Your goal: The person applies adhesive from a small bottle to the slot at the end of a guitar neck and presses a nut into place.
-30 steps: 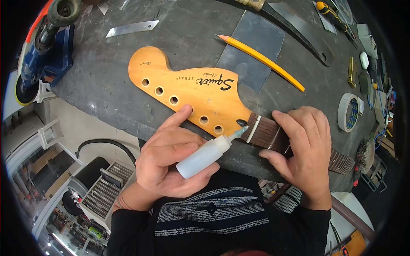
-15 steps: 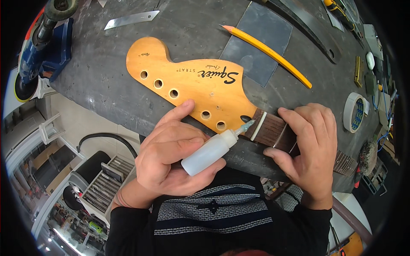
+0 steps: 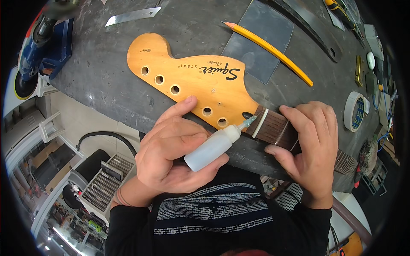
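Observation:
A guitar neck with an amber wooden headstock [image 3: 188,72] lies on the dark workbench, its round tuner holes along the near edge. My left hand [image 3: 166,155] is closed around a small translucent squeeze bottle [image 3: 209,150]. The bottle's narrow tip [image 3: 247,123] reaches to the headstock end of the fretboard, just beside the white nut [image 3: 260,123]; whether it touches is hard to tell. My left index finger rests on the headstock's edge. Past the nut, my right hand [image 3: 314,138] grips the dark fretboard [image 3: 273,128], thumb on the near side and fingers on the far side.
Beyond the headstock lie a yellow pencil [image 3: 273,53], a dark sheet of sandpaper [image 3: 256,40] and a loose cutter blade [image 3: 133,17]. A tape roll [image 3: 354,112] stands at the right. A blue machine [image 3: 38,55] with wheels is at the left bench edge.
The headstock and fretboard have tilted or shifted slightly upward and right in view. The bottle has moved a little to the right with my left hand; both grips are the same.

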`<state>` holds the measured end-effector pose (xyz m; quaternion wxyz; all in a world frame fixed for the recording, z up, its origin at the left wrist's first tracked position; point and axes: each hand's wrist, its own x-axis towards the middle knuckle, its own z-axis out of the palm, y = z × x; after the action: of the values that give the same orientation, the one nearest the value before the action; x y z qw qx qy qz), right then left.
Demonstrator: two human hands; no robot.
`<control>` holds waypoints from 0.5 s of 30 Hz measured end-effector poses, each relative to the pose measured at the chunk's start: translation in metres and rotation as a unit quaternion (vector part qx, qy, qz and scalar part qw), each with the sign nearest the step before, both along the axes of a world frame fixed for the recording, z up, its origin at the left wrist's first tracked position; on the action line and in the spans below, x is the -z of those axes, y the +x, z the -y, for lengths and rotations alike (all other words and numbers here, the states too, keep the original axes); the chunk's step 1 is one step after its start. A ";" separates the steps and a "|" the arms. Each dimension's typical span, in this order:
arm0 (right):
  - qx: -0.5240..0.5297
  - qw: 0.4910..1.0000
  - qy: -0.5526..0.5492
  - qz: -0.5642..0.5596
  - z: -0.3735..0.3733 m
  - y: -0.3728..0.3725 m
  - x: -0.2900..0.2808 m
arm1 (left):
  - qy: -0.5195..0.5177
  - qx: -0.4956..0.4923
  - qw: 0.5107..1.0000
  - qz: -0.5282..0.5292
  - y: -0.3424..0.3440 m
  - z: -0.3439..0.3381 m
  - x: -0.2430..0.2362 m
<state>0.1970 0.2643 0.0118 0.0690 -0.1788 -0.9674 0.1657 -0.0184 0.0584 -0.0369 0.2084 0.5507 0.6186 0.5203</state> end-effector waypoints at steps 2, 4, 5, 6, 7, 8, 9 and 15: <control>0.000 1.000 0.002 -0.002 0.000 0.000 0.001 | -0.001 0.001 1.000 -0.001 0.000 -0.001 -0.001; 0.000 1.000 0.002 -0.003 0.000 0.000 0.001 | -0.009 -0.001 1.000 -0.001 0.000 -0.001 -0.003; 0.000 1.000 0.002 -0.003 0.000 0.000 0.001 | -0.009 -0.001 1.000 -0.001 0.000 -0.001 -0.003; -0.002 1.000 0.002 -0.003 0.000 0.000 0.001 | -0.014 -0.001 1.000 -0.001 0.000 0.000 -0.004; -0.003 1.000 0.003 -0.003 -0.001 0.000 0.000 | -0.019 -0.002 1.000 0.000 0.000 0.000 -0.004; -0.003 1.000 0.003 -0.002 0.000 0.000 0.000 | -0.019 -0.001 1.000 0.000 0.000 0.000 -0.004; -0.002 1.000 0.003 -0.002 0.000 0.000 0.000 | -0.017 -0.003 1.000 0.003 0.000 0.000 -0.003; -0.002 1.000 0.002 0.000 0.000 0.000 0.000 | 0.009 -0.007 1.000 -0.013 -0.001 -0.006 -0.002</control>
<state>0.1969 0.2647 0.0116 0.0695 -0.1765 -0.9681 0.1637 -0.0194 0.0641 -0.0346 0.1921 0.5550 0.6200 0.5203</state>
